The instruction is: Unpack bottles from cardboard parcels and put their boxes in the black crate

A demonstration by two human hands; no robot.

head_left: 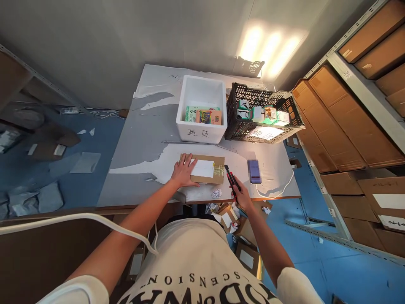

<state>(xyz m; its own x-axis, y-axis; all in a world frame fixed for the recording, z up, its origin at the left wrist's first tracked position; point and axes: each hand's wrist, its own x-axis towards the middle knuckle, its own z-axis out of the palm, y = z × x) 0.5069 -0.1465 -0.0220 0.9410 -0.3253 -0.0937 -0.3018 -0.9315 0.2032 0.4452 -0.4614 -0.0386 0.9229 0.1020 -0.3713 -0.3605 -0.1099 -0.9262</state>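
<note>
In front of the white bin (202,132): 1 cardboard box (207,180), lying flat under a wide-spread left hand (183,172), gripping no tool. Farther front-right of the bin: 1 black-and-red utility knife (232,180), held in the right hand (242,195), nose toward the bin. Done: box steadied, knife at hand; outstanding, by judgement: tape (218,170), apparently uncut.

Light patches (272,47) brighten the grey wall (126,38) beyond the blue floor (332,270).

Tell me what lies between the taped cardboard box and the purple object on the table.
In the head view, a black-and-red cutter, held in the right hand, sits between the cardboard box and the purple object.
</note>
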